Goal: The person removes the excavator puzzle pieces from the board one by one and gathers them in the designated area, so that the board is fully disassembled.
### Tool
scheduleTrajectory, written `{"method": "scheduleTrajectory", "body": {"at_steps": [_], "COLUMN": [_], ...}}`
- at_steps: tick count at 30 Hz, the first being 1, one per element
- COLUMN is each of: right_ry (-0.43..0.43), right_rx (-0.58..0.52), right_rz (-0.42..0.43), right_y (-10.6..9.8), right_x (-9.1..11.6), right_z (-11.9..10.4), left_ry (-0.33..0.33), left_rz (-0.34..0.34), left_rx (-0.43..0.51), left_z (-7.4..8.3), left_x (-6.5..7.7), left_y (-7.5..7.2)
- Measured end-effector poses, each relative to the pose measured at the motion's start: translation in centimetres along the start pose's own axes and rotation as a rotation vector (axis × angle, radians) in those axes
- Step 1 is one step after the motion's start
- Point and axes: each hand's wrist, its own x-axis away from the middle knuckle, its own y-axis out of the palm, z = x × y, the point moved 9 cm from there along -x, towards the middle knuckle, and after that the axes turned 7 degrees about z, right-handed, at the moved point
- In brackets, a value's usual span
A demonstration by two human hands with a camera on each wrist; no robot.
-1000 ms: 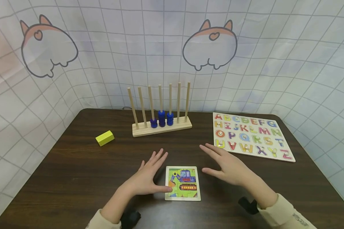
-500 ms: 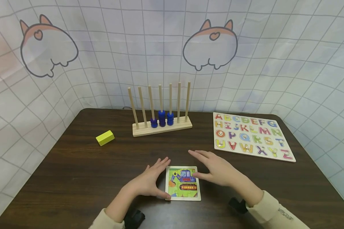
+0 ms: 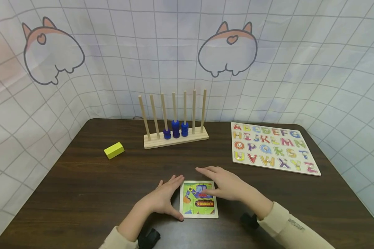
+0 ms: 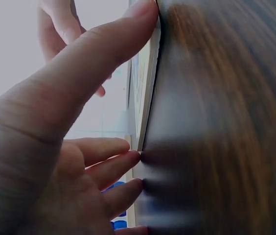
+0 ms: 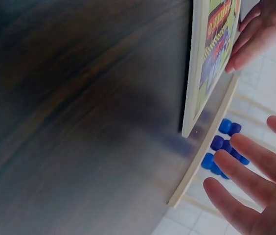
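A small square jigsaw puzzle (image 3: 201, 207) with a wooden frame and a blue-purple digger picture lies flat on the dark table. My left hand (image 3: 163, 199) is at its left side, thumb by the near left corner and the spread fingertips by the far left corner. In the left wrist view the thumb (image 4: 94, 61) overlaps the frame's edge (image 4: 149, 88). Over the puzzle's far right corner hovers my right hand (image 3: 229, 183), fingers extended and thumb above the picture. Seen from the right wrist, its fingers (image 5: 248, 171) are apart from the frame and hold nothing.
Behind the puzzle stands a wooden peg rack (image 3: 176, 140) with blue and purple beads on its middle pegs. A yellow block (image 3: 114, 150) lies at the left. An alphabet board (image 3: 274, 148) lies at the back right, before a cloth backdrop (image 3: 174, 52).
My right hand has moved left, from beside the puzzle to above its far right corner. The left hand has shifted slightly, its thumb dropping from the picture to the near left corner.
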Motion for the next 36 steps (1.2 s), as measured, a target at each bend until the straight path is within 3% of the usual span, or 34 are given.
{"method": "scheduleTrajectory", "body": {"at_steps": [26, 36], "right_ry": [-0.042, -0.057], "right_rx": [-0.037, -0.004], "right_rz": [-0.144, -0.158], "right_y": [3.2, 3.4], "right_x": [-2.9, -3.7], "right_z": [-1.1, -1.7], "left_ry": [-0.008, -0.032], "left_rz": [-0.022, -0.023], "left_rx": [0.004, 0.012], "left_z": [0.1, 0.0], "left_x": [-0.4, -0.4], "left_y": [-0.1, -0.2]}}
